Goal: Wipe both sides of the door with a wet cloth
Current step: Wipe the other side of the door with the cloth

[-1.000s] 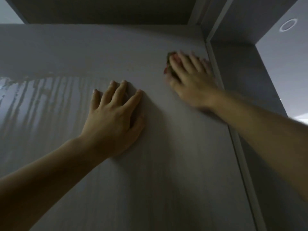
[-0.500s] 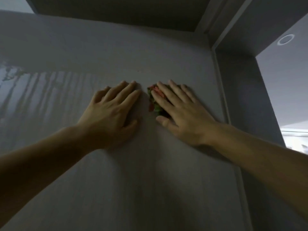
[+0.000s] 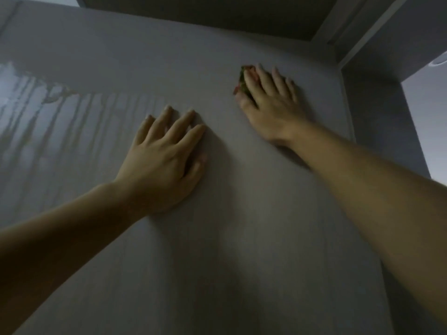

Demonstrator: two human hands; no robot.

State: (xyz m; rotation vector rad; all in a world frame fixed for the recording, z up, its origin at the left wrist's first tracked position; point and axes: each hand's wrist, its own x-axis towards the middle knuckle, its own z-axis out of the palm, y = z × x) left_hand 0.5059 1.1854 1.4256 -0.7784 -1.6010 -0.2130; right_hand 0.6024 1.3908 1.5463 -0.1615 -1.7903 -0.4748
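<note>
The pale grey door (image 3: 242, 238) fills most of the view, seen from below toward its top edge. My right hand (image 3: 268, 102) lies flat near the door's upper right and presses a small red and green cloth (image 3: 242, 84) against the panel; only the cloth's left edge shows past my fingers. My left hand (image 3: 164, 158) rests flat on the door lower and to the left, fingers spread, holding nothing. Wet streaks (image 3: 60, 122) run down the door's left part.
The door frame (image 3: 348, 32) runs along the top right, with a dark grey wall (image 3: 382, 122) beside the door's right edge. A round ceiling light (image 3: 441, 62) shows at the far right. The scene is dim.
My right hand has slid the cloth up and to the right, away from my left hand, back toward the door's upper right. My left hand stays pressed in place.
</note>
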